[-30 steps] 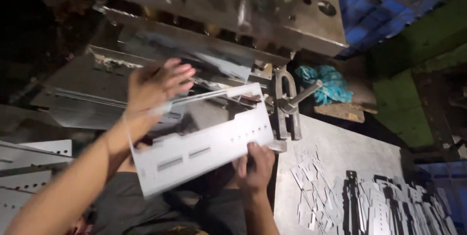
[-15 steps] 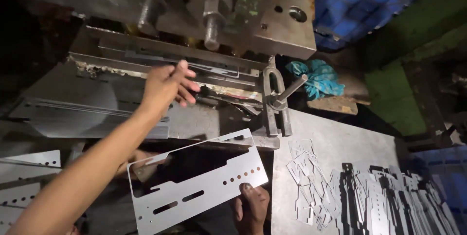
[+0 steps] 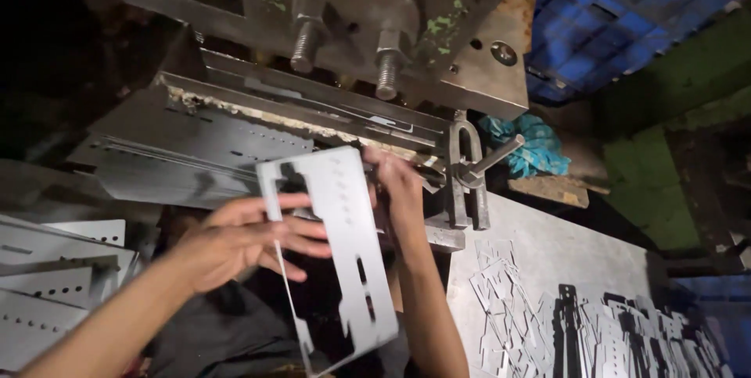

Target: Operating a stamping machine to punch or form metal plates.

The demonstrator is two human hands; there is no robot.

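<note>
I hold a punched metal plate [image 3: 344,245] upright in front of me, its long side running top to bottom, with slots and a row of small holes in it. My left hand [image 3: 242,241] takes its left edge, thumb above and fingers spread against the sheet. My right hand [image 3: 399,190] grips the plate's upper right edge, close to the die bed [image 3: 235,124] of the press [image 3: 407,26] just behind it.
A U-shaped clamp with a lever [image 3: 469,171] stands right of the die. Beyond it lies a teal cloth [image 3: 528,147]. Several small punched scraps [image 3: 540,315] litter the steel table [image 3: 579,257] at right. More punched plates [image 3: 47,284] are stacked at left. A blue crate [image 3: 626,26] sits top right.
The plate has swung from lying flat and low to standing upright. My left hand came back from the press to the plate's left edge. My right hand moved up to its top right edge.
</note>
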